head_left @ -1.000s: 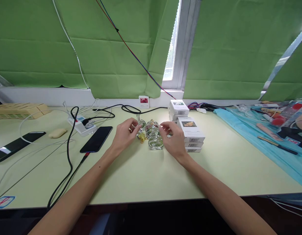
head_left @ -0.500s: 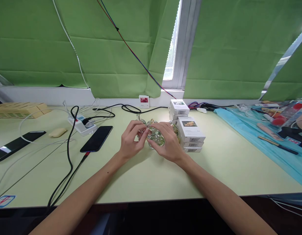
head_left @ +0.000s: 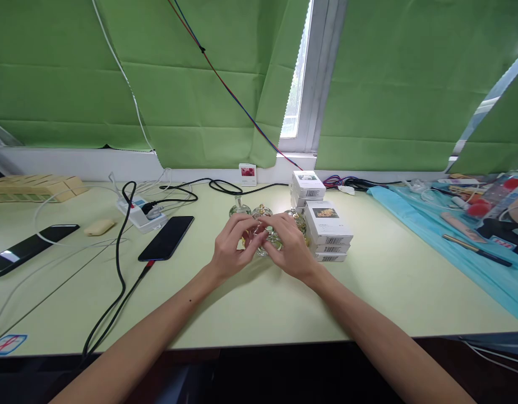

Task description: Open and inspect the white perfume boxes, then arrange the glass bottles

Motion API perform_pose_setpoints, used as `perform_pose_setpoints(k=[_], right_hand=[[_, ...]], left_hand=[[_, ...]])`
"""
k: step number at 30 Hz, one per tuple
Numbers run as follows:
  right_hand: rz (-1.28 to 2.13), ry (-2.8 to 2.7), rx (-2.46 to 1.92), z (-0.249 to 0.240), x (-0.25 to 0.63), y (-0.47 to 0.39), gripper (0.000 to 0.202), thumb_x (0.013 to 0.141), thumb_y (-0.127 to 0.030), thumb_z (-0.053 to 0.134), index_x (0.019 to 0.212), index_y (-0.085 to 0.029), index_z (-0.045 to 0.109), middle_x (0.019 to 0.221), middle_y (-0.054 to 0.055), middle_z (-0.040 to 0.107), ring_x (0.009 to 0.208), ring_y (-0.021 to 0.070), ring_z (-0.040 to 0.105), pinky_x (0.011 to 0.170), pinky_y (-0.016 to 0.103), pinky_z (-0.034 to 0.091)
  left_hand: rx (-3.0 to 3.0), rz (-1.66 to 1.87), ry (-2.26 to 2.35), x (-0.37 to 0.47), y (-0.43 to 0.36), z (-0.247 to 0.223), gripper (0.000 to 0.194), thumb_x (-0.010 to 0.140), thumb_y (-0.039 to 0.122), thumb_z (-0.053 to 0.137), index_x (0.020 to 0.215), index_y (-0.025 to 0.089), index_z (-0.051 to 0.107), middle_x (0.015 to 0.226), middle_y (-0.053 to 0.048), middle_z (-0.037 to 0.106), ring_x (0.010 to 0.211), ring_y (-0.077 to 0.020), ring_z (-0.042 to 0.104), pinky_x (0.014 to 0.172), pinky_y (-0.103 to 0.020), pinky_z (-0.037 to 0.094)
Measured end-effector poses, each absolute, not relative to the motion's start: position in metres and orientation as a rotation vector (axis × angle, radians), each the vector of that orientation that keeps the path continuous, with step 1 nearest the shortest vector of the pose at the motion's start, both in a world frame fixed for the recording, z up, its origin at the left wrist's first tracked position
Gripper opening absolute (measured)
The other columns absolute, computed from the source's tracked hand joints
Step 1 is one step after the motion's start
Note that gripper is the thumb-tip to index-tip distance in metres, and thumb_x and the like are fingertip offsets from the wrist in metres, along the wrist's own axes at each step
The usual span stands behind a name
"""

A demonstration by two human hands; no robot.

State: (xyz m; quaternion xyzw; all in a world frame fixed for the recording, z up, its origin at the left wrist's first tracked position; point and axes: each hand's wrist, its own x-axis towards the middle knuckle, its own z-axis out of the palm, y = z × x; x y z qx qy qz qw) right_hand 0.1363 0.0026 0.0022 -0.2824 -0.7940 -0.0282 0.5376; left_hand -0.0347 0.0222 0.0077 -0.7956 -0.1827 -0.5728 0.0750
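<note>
Several small round clear-glass bottles stand close together at the middle of the table. One glass bottle (head_left: 239, 206) at the back left has a tall neck; beside it is another bottle (head_left: 262, 210) with a gold-coloured top. My left hand (head_left: 239, 240) is bent with thumb and fingers pinched over the front of this group, where something pinkish and shiny shows between the fingertips. My right hand (head_left: 287, 242) curves in from the other side, its fingertips meeting the left ones above a glass bottle (head_left: 274, 240). The fingers hide what they pinch. Another bottle (head_left: 299, 220) sits just behind my right hand.
White boxes (head_left: 328, 221) are stacked right of my hands, with another stack (head_left: 308, 182) behind. A phone (head_left: 166, 238) on a cable and a power strip (head_left: 143, 216) lie to the left. Blue plastic sheeting (head_left: 435, 233) with assorted items covers the right side.
My left hand has shifted slightly right and down towards my right hand, uncovering more of the back-left bottle. My right hand has barely moved.
</note>
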Motion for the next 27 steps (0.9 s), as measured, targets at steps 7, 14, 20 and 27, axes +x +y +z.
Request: perform_pose_setpoints(k=[7,14,20,27], right_hand=[[-0.046,-1.715,-0.737,0.0063,0.1361,0.0004,0.034,0.097,-0.014,0.055,0.13,-0.023,0.056,0.092,0.004,0.066,0.088,0.0208,0.06,0.084,0.038,0.052],[-0.023,-1.561,-0.901,0.0078,0.1397,0.0022,0.025,0.1,-0.017,0.051,0.122,-0.023,0.062,0.097,0.006,0.067,0.089,0.0201,0.062,0.081,0.037,0.054],[0.03,-1.528,-0.913,0.0088,0.1386,0.001,0.021,0.099,-0.019,0.054,0.118,-0.023,0.062,0.101,0.007,0.068,0.091,0.0199,0.065,0.084,0.038,0.057],[0.021,-1.53,-0.902,0.0068,0.1393,0.0025,0.022,0.098,-0.018,0.055,0.118,-0.023,0.062,0.105,0.008,0.068,0.095,0.0209,0.067,0.085,0.037,0.058]], left_hand=[[-2.502,-1.754,-0.695,-0.0371,0.0241,0.0052,0.028,0.093,0.018,0.062,0.12,0.021,0.053,0.109,-0.006,0.056,0.068,-0.0059,0.059,0.051,-0.018,0.052],[-2.582,-1.512,-0.994,-0.036,0.0246,0.002,0.027,0.09,0.029,0.066,0.111,0.021,0.051,0.096,-0.001,0.061,0.061,-0.0071,0.055,0.053,-0.021,0.046],[-2.799,-1.132,-1.455,-0.0367,0.0241,0.003,0.043,0.088,0.053,0.066,0.113,0.024,0.047,0.105,0.001,0.067,0.054,-0.0087,0.054,0.059,-0.028,0.044],[-2.824,-0.801,-1.598,-0.0347,0.0255,0.0035,0.039,0.088,0.058,0.062,0.101,0.021,0.055,0.092,-0.001,0.07,0.063,-0.0172,0.061,0.062,-0.03,0.039]])
